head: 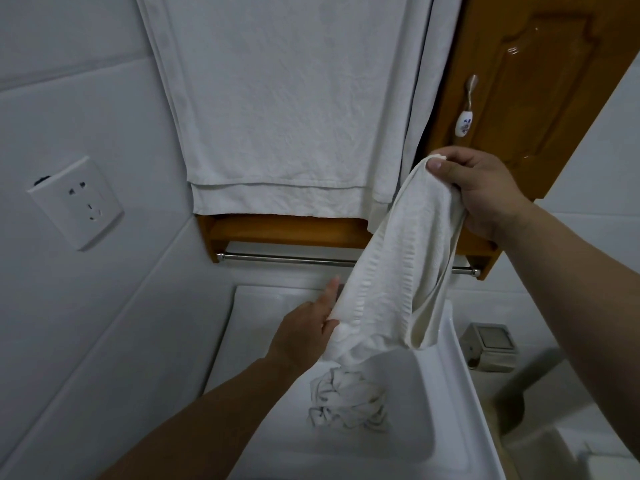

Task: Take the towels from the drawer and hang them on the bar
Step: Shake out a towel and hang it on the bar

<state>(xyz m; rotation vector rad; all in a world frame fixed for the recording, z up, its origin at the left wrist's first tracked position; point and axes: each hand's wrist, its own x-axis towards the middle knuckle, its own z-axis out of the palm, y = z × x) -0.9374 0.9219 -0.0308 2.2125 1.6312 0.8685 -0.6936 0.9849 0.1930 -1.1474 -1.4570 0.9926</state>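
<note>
Head-camera view: right hand point(485, 192) pinches the top corner of a white ribbed cloth towel point(391, 271) between thumb and curled fingers point(460, 157); left hand point(304, 330) grips its lower left edge. The towel hangs before the far chrome bar point(287, 259), above a crumpled white towel point(346, 403) in the near white drawer point(460, 375).

The ribbed towel point(398, 265) in the middle is off-white, with a woven pattern of fine raised bands. The hanging towel point(287, 98) beyond it is plain white, as is the crumpled towel point(346, 403) in the glossy white drawer point(460, 375). The cabinet point(540, 81) at far right is orange-brown wood. Its handle point(464, 123) is silver with a white tip marked in blue. The bar point(277, 259) is chrome and the socket point(76, 202) at left is white.
</note>
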